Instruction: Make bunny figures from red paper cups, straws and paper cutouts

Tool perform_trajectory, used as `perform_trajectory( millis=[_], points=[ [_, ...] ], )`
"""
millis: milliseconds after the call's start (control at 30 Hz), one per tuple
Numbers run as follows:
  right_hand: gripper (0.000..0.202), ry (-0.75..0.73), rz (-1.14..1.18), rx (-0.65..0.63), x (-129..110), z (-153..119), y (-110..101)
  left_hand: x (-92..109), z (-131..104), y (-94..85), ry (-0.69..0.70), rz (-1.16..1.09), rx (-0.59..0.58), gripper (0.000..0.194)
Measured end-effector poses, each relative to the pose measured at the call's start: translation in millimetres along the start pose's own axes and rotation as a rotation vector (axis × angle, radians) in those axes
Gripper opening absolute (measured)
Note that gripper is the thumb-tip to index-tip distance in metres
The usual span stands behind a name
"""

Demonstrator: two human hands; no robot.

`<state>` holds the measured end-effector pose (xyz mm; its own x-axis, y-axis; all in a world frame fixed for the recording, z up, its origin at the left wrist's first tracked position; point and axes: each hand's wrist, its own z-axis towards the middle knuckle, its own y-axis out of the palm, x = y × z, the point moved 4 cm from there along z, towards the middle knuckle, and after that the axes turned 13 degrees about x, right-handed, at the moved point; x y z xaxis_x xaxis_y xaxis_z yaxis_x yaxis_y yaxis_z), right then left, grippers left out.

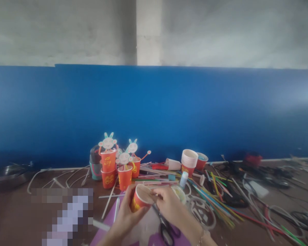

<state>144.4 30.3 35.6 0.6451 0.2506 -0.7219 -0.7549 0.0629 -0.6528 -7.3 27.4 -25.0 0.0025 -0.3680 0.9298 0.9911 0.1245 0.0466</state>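
Note:
A red paper cup with yellow print is tilted in my left hand, its white rim and inside facing up and right. My right hand is at the cup's right rim, fingers pinched together; what they hold, if anything, is too small to tell. Black-handled scissors lie beneath my right wrist on a purple and white sheet. Beyond the cup stand red cups with paper rabbit figures in them; one such cup is stacked on another.
A stack of cups stands behind my hands, near a glue stick. Coloured strips and a tape-like ring lie to the right, with cables farther right. A blue panel rises behind the table.

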Motion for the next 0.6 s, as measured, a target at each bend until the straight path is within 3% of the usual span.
perform_trajectory(
  millis=[100,200,300,400,600],
  points=[
    [0.027,0.148,0.170,-0.059,15.0,2.2,17.0,0.8,-0.1,-3.4,0.080,0.162,0.039,0.049],
    [0.028,0.257,0.198,-0.113,22.9,0.7,28.3,-1.2,-1.2,-5.2,0.146,0.316,0.077,0.051],
    [0.030,0.077,-0.026,-0.006,13.0,-2.4,26.5,-0.7,-3.8,-2.3,0.198,0.433,0.073,0.052],
    [0.033,-0.070,-0.283,0.106,0.6,-7.5,23.3,2.7,-7.9,5.8,0.254,0.486,-0.008,0.051],
    [0.034,-0.094,-0.304,0.054,-3.1,-8.3,19.7,3.9,-10.0,8.3,0.217,0.476,0.037,0.059]
  ],
)
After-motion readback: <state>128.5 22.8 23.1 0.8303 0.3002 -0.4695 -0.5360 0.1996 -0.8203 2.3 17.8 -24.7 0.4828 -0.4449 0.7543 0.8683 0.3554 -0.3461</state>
